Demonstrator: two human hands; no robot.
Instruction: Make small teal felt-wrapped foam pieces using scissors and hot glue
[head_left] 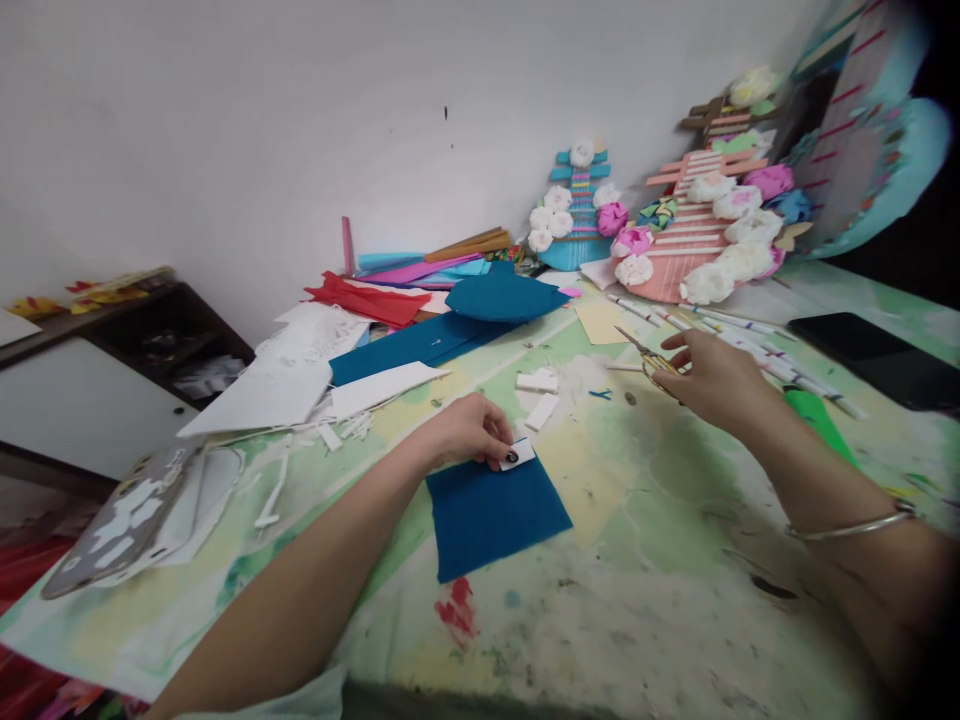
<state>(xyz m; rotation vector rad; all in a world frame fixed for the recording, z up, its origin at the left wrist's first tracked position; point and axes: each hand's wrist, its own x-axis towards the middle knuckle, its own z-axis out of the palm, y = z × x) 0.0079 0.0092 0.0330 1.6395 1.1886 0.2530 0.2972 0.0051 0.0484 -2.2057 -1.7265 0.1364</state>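
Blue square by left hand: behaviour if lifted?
Likely light: the blue square looks thin and lies flat. Probably floppy, since its left edge looks slightly wavy. The small white piece at its far edge, held by the left hand, might shift if loose.

Open passage right of the blue sheet [499,522]
A hand could cross the table [645,600] between sheet and right arm [832,490]; white strips [541,412] lie just beyond, pens [806,372] and phone [877,355] farther right.

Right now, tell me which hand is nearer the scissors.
Right. The right hand is at the handles of the scissors; the left hand is well away, to their left, with its thumb on a white piece.
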